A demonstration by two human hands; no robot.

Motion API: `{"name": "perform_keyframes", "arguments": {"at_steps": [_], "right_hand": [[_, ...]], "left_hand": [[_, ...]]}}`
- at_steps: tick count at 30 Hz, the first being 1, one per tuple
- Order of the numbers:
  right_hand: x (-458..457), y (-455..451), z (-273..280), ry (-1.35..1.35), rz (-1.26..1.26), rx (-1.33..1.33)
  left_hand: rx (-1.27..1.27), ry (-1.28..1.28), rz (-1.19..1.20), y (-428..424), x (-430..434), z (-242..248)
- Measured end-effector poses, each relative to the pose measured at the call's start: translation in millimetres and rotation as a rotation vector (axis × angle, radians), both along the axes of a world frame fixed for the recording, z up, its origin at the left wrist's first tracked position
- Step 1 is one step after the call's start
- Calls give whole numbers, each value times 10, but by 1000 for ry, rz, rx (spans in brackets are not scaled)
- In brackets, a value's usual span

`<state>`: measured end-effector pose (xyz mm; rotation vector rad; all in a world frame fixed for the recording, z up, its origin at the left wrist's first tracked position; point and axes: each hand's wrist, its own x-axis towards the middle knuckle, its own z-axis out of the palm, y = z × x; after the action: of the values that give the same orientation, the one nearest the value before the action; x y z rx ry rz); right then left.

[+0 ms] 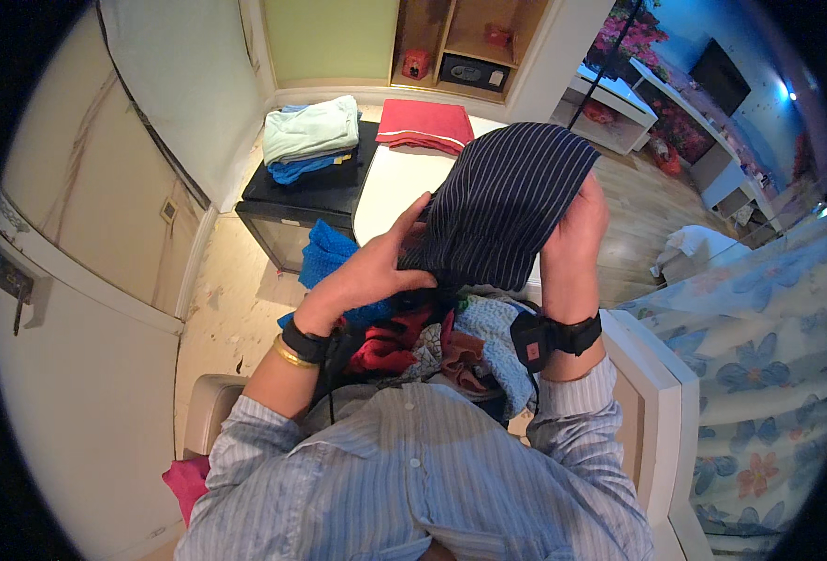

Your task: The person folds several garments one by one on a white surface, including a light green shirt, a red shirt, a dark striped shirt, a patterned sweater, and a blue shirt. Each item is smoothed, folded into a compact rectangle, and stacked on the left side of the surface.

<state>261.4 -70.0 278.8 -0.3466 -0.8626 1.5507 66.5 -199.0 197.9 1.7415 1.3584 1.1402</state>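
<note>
A dark garment with thin pale stripes (508, 203) is spread between my hands above my lap. My right hand (581, 217) grips its right edge, with the fingers partly hidden behind the cloth. On the lower left of the garment, my left hand (378, 263) has its thumb in front and its other fingers up along the cloth's left side. Below lies a heap of loose clothes on my lap, with a red piece (392, 343), a light blue textured piece (494, 336) and a brown piece (464, 361). A bright blue dotted cloth (325, 252) sticks out beyond my left hand.
A folded red cloth (425, 126) lies on a white table (403, 182). Folded clothes (313, 133) are stacked on a black cabinet (255, 196) at the left. A white door (91, 393) is on the left, a floral curtain (757, 393) on the right.
</note>
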Motion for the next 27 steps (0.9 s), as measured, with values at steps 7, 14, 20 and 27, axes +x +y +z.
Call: {"name": "perform_keyframes", "arguments": {"at_steps": [7,14,20,27], "right_hand": [[8,521,97,6,-20,6],[91,1411,-877,-1313,-517,387],[197,912,-2065,-1875,125,282],[-298,411,-2588,-1864,-13,273]], "left_hand": [[153,-368,126,440,230,-114],[-1,-1089,511,1143,-379,-278],[-207,-829,613,1287,-804,-1112],[-541,-440,413,1074,-219,-1788]]}}
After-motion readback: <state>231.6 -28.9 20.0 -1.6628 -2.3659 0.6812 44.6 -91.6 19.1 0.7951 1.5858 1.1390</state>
